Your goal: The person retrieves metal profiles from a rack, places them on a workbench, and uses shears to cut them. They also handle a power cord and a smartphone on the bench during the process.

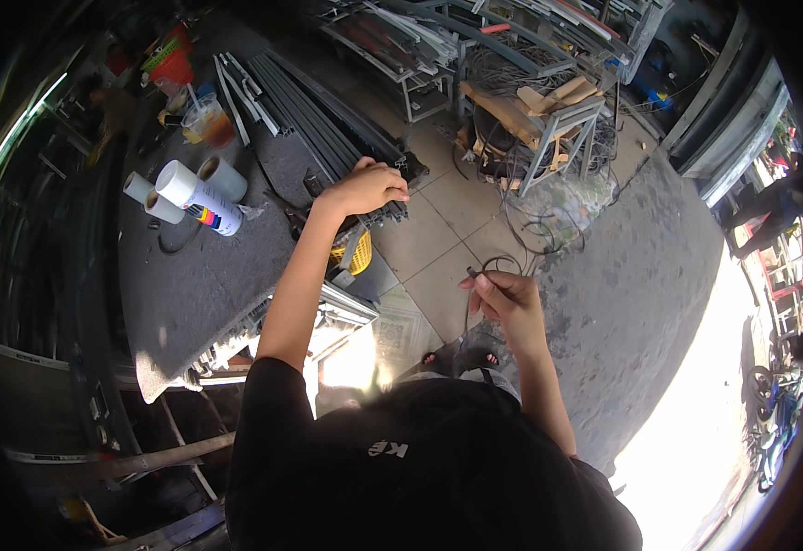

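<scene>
A bundle of long, thin dark bars [305,115] lies on the grey-covered table, its near ends sticking out past the edge. My left hand [365,188] is curled over these ends, fingers closed around them; part of its grip is hidden underneath. Out over the floor, my right hand [504,298] pinches the end of a thin dark flexible strip [503,264] between thumb and fingers. The strip loops beside this hand, and similar loose strands trail on the floor toward the metal rack.
On the table [227,303] stand a white spray can [201,200], rolls of clear film [222,179] and a plastic cup [209,121]. A yellow basket [354,252] sits below the bar ends. A metal rack [558,138] holds cardboard and coiled strips. Parked motorbikes [769,413] are at far right.
</scene>
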The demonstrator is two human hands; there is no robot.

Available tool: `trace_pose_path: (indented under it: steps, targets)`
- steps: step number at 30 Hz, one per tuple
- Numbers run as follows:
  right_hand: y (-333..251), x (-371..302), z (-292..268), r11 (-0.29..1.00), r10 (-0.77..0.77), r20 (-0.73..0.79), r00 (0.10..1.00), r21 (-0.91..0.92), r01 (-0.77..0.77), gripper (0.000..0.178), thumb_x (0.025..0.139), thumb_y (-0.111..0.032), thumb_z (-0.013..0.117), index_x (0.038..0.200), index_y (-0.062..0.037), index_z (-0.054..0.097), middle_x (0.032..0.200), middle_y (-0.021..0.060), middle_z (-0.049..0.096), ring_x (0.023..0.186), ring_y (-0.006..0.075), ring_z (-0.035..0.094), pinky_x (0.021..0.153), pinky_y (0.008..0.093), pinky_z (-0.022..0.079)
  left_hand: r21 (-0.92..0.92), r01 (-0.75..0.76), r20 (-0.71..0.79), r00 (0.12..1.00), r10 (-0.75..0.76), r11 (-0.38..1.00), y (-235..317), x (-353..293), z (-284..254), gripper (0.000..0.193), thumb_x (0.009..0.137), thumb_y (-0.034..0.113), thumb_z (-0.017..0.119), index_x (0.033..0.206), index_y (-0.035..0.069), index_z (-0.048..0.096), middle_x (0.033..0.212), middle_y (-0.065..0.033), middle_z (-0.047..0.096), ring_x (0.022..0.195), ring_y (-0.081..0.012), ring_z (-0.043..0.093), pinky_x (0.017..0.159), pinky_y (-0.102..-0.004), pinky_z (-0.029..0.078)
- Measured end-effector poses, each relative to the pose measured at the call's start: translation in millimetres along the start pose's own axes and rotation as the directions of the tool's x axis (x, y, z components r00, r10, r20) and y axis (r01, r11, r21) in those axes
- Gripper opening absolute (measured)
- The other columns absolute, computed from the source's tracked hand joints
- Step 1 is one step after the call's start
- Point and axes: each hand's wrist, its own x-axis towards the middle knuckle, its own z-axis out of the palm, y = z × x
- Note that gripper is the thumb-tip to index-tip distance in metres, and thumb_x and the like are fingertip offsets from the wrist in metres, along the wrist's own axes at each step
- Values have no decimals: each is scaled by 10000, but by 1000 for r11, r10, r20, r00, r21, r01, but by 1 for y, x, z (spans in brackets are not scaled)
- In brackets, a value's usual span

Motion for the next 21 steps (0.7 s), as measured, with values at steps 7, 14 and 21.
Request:
trace_pose_path:
  steps: [7,14,21]
  targets:
    - [33,18,15,985,119,-12,993,-122,-119,281,980,-229,572,896,6,700,598,34,630,471,39,380,463,221,308,-281,-223,-69,975,212,934,70,-18,32,170,863,257,668,936,115,728,946,-28,665,1036,-238,582,985,-386,386]
    - [48,5,14,973,229,-117,966,-1,-231,349,1008,-277,532,806,-14,645,536,24,533,415,38,370,397,215,243,-260,-264,-196,956,217,929,71,-34,32,380,594,256,858,949,172,753,945,1,681,1052,-243,585,1031,-377,377]
    - [54,5,17,975,223,-156,962,22,-222,346,1003,-272,536,804,-11,646,528,21,525,401,41,355,400,223,238,-283,-256,-227,954,195,924,68,-34,43,372,594,262,854,943,173,760,939,3,682,1025,-234,578,1054,-375,345]
